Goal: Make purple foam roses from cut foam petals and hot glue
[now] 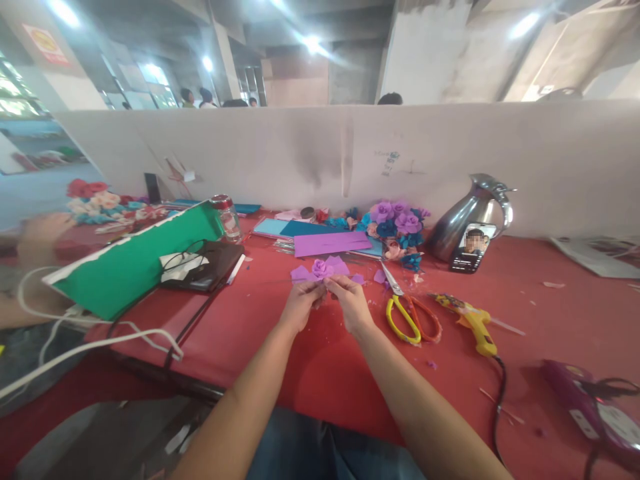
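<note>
Between my two hands is a purple paper rose (321, 268), its curled petals facing up above my fingertips. My left hand (305, 301) pinches at its base from the left, and a thin wire-like line runs out past the fingers. From the right, my right hand (349, 298) closes thumb and fingers on the same base. Loose purple paper petals (301, 274) lie around the flower. Just beyond it rests a purple paper strip (331, 244). Scissors (407, 307) with a yellow and an orange handle lie right of my right hand.
A yellow glue gun (473, 321) lies on the red table (270, 320) at right, before a steel jug (470, 217) and propped phone (470, 248). Finished paper flowers (400, 223) stand behind. Leftward are a green box (140, 267), glass jar (229, 220), black glasses (187, 257) and a neighbour's arm (43, 247).
</note>
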`<action>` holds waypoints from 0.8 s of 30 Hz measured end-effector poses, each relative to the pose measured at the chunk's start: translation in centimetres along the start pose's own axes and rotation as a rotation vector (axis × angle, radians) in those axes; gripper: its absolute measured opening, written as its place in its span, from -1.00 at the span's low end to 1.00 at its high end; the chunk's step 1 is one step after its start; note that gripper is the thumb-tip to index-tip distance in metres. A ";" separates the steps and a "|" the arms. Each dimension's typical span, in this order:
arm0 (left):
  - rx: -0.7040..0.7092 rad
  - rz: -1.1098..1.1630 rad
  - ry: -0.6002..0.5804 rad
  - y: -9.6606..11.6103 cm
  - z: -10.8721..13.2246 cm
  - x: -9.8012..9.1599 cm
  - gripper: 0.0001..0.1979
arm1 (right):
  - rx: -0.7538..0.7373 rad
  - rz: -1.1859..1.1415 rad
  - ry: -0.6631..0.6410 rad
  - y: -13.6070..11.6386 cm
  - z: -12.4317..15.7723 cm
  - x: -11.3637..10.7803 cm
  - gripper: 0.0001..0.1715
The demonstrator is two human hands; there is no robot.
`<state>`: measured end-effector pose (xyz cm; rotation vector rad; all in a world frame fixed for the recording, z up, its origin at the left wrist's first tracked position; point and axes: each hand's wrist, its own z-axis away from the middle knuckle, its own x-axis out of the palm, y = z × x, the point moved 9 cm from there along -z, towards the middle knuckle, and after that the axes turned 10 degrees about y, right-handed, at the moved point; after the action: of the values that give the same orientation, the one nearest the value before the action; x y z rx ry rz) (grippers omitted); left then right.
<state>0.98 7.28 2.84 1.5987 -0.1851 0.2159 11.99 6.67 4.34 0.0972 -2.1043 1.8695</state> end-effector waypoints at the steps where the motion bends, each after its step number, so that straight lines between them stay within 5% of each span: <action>1: 0.006 -0.005 -0.006 0.0 0.0 0.0 -0.67 | 0.001 -0.002 -0.012 -0.1 0.0 0.0 -0.74; 16: 0.045 -0.143 -0.038 0.1 0.3 0.2 -0.68 | 0.166 -0.180 -0.107 0.9 0.0 0.7 -0.70; 24: 0.134 -0.120 0.269 1.0 -0.2 -2.3 -0.73 | 0.087 -0.111 -0.037 0.6 -0.3 0.2 -0.70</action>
<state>-1.50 7.40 3.27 1.6892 0.1356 0.3530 11.71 7.06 3.89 0.2654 -1.9983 1.9063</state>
